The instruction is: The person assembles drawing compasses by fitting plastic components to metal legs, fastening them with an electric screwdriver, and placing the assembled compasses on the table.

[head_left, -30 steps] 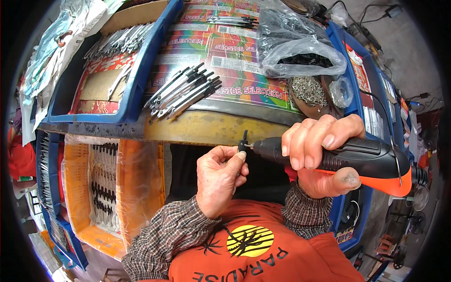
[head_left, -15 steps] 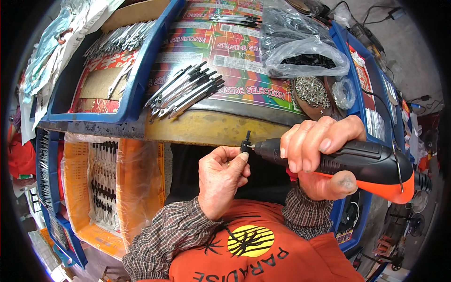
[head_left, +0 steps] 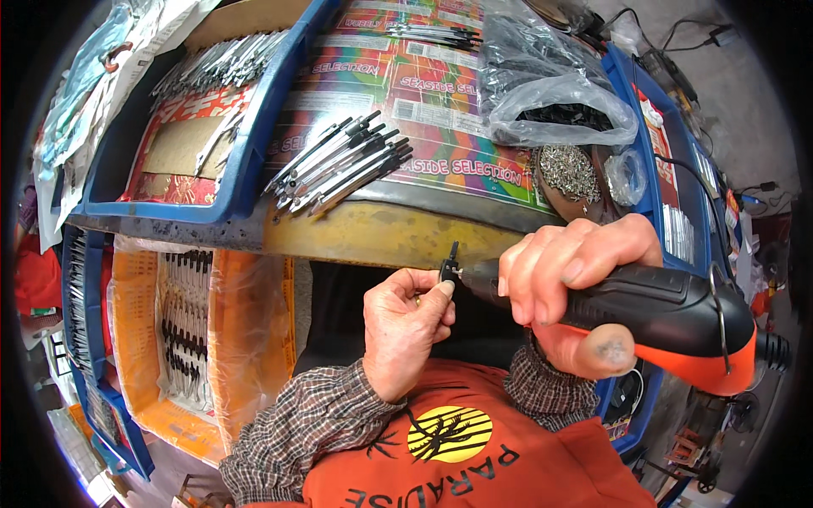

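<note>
My left hand (head_left: 406, 322) pinches a small black plastic part (head_left: 449, 267) between thumb and fingers, its thin end pointing up and away. My right hand (head_left: 576, 284) is wrapped round a black and orange electric screwdriver (head_left: 669, 313), held nearly level. The tool's tip meets the right side of the black part, where a small metal piece, perhaps a screw, shows. Both hands are just in front of the bench's worn yellow edge (head_left: 381, 233). Beyond them on the bench lies a pile of slim black-and-silver pieces (head_left: 339, 165).
At back right are a clear bag (head_left: 559, 106) of black parts and a round dish of small screws (head_left: 567, 173). Blue trays (head_left: 233, 182) of slim pieces flank the bench. Below left stands an orange crate (head_left: 140, 339) holding rows of them. A cord (head_left: 694, 173) runs along the right.
The rear of the screwdriver has dipped slightly, and the black part has tilted and shifted a little right. Both hands keep their grip.
</note>
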